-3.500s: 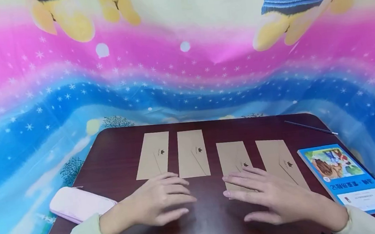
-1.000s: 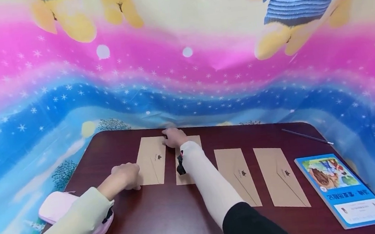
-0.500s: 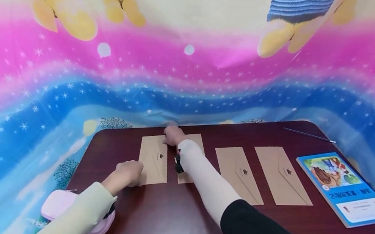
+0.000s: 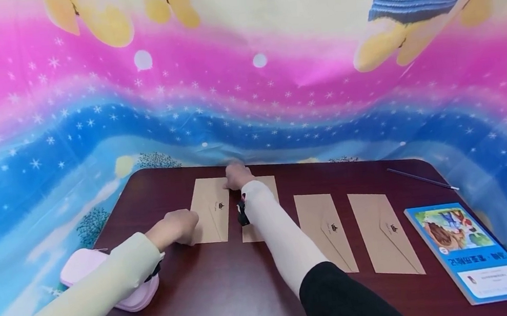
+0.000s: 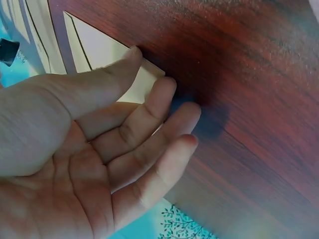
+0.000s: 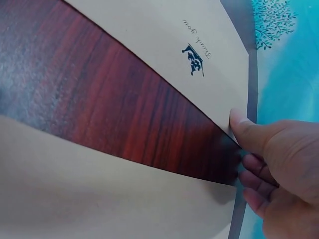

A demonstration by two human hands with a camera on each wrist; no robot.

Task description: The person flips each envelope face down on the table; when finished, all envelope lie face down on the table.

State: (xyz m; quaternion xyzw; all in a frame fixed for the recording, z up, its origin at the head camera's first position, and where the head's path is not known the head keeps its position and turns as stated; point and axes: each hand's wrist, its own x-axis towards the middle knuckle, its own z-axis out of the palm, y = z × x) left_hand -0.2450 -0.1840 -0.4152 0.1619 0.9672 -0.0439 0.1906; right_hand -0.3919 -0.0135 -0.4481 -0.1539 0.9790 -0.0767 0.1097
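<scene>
Several brown paper envelopes printed with a small crown lie flat in a row. My left hand [image 4: 179,226] is at the near left edge of the leftmost envelope [image 4: 209,198]; in the left wrist view its thumb [image 5: 127,64] lies over the paper, the other fingers bent beside it. At that envelope's far right corner, my right hand [image 4: 238,176] pinches the paper, thumb [image 6: 241,127] on top and fingertips curled below the edge. My right forearm crosses the second envelope [image 4: 252,234] and hides part of it.
Two more envelopes, a third [image 4: 317,213] and a fourth [image 4: 372,212], lie to the right. A blue picture-covered book [image 4: 477,253] and a thin dark stick [image 4: 420,178] are at far right. A pink pencil case [image 4: 84,266] sits under the left sleeve. A printed curtain [image 4: 247,102] hangs behind the table.
Both hands were spread above the near part of the envelopes. My left hand moved to the leftmost envelope's left edge, my right reached across to its far corner. Lately they barely move.
</scene>
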